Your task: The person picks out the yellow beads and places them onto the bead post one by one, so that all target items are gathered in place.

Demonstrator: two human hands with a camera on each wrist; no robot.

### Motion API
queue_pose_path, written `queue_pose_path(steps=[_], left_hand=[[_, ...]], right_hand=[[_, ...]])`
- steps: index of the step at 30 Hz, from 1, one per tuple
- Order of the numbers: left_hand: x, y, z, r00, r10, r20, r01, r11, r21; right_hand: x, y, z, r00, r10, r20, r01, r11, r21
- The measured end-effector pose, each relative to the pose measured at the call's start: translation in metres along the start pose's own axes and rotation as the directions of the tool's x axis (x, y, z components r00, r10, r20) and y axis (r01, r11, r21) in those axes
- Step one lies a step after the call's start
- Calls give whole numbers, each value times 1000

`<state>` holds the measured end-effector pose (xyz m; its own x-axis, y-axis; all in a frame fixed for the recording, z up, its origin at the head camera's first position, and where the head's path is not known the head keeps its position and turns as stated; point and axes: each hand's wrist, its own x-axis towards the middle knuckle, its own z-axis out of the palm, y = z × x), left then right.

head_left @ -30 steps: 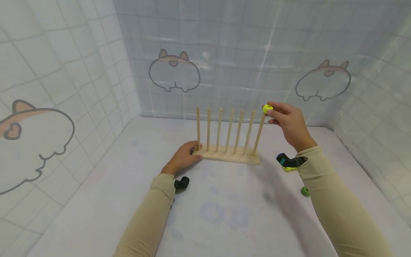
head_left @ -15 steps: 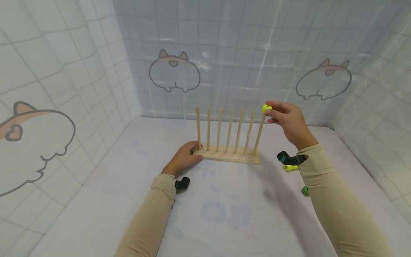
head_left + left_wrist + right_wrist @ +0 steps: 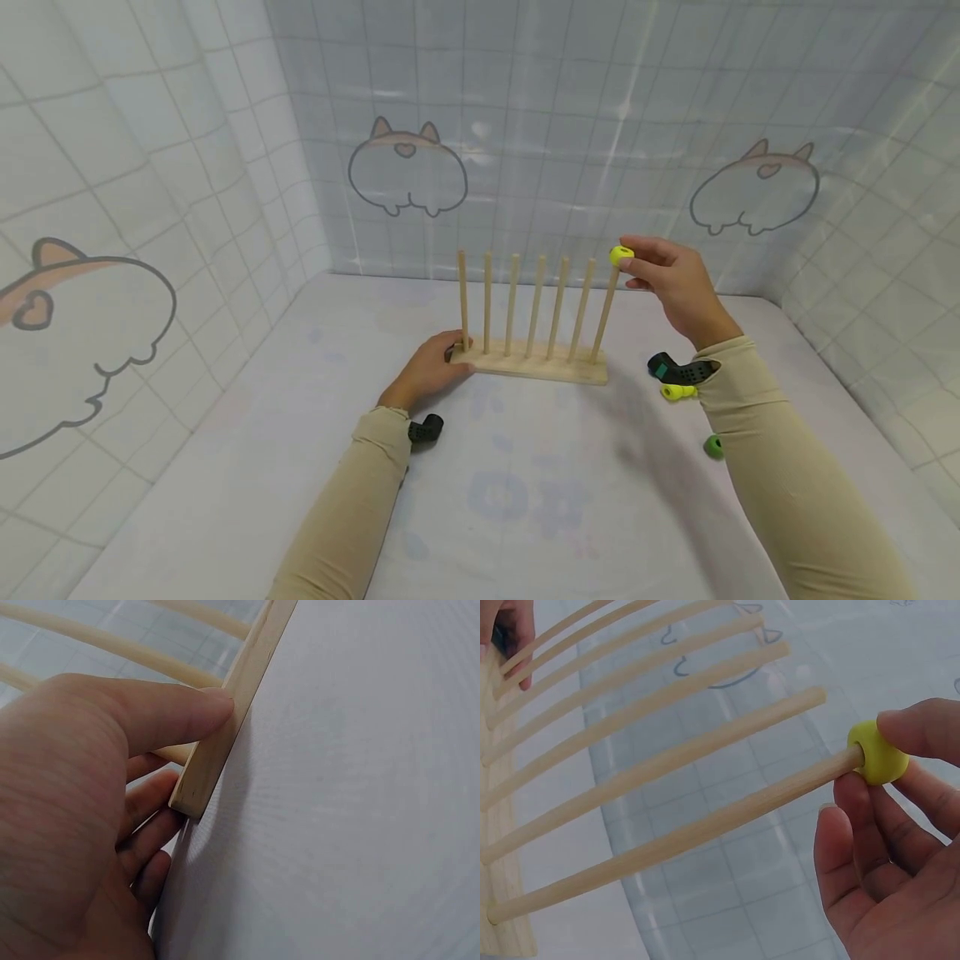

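Note:
A wooden peg rack (image 3: 525,362) with several upright dowels stands mid-table. My left hand (image 3: 433,367) grips the left end of its base; in the left wrist view the thumb (image 3: 180,712) lies over the base's front edge, the other fingers behind. My right hand (image 3: 678,279) pinches a yellow bead (image 3: 621,255) at the top of the rightmost dowel (image 3: 606,321). Up close in the right wrist view, the dowel's tip enters the hole of the yellow bead (image 3: 880,754), held between thumb and fingers. The other dowels carry nothing.
Right of the rack, under the right wrist, lie yellow beads (image 3: 677,392). A green bead (image 3: 713,447) sits nearer, partly hidden by the right sleeve. Tile-patterned walls with cartoon drawings (image 3: 407,171) enclose the table at the back and sides.
The right hand has shifted very slightly left and down with the yellow bead at the dowel tip. The left hand and rack have stayed in place.

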<state>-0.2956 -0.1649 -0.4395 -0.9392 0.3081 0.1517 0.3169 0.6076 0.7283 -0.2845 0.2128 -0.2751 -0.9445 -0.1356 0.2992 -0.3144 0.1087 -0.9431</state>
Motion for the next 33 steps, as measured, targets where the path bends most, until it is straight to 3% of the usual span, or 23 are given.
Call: queue_pose_path(steps=[6, 22, 33], left_hand=[[1, -1, 1, 1000, 1, 2, -1, 1000, -6], [-1, 3, 0, 1000, -15, 1, 15, 1000, 0], [-3, 4, -1, 1000, -30, 5, 30, 999, 11]], right_hand=[[0, -1, -1, 1000, 10, -5, -10, 1000, 5], [0, -6, 0, 999, 17, 33, -14, 995, -101], [-1, -5, -9, 999, -25, 35, 28, 994, -109]])
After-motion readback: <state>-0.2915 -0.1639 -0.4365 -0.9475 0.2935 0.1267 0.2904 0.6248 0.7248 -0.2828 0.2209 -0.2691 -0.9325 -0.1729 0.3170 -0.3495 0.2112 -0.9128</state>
